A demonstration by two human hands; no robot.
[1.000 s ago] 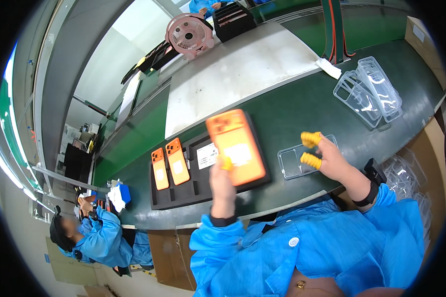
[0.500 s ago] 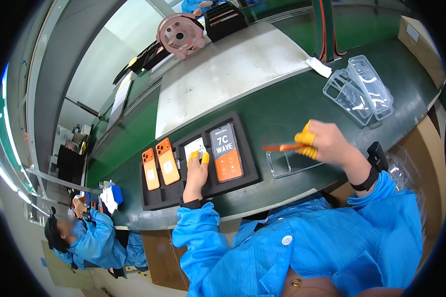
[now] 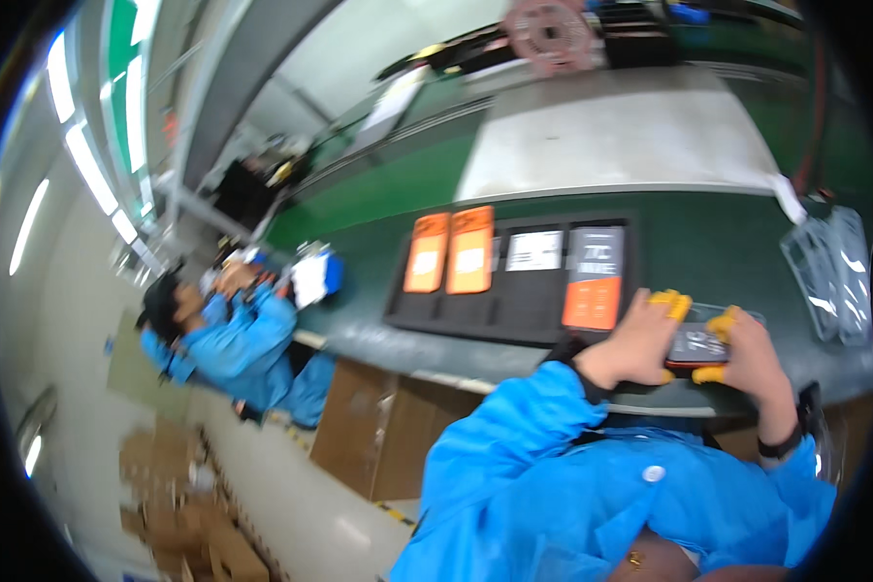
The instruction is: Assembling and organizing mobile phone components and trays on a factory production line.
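Note:
Close to the bench's front edge, a phone (image 3: pixel 698 345) with a dark, printed face and an orange-red edge lies sideways between my hands. My left hand (image 3: pixel 640 341), in yellow finger cots, grips its left end. Around its right part, my right hand (image 3: pixel 753 361) closes with fingers and thumb, also in yellow cots. A clear phone case (image 3: pixel 742 314) shows partly behind the phone; whether the phone sits in it I cannot tell. Left of my hands, a black foam tray (image 3: pixel 529 315) holds another phone (image 3: pixel 593 281) with a grey-and-orange front, two orange phones (image 3: pixel 471 250) and a white label card (image 3: pixel 534 250).
Several clear cases (image 3: pixel 834 276) lie stacked at the right. A white board (image 3: pixel 621 131) covers the back of the green bench, with a pink fan (image 3: pixel 553 37) behind it. Another person (image 3: pixel 228 335) in blue works at the left, beside a blue box (image 3: pixel 333 274). Cardboard boxes (image 3: pixel 378 427) stand below.
My view has swung left. My left hand has left the tray for the phone on the right. My right hand has brought the phone down to the clear case.

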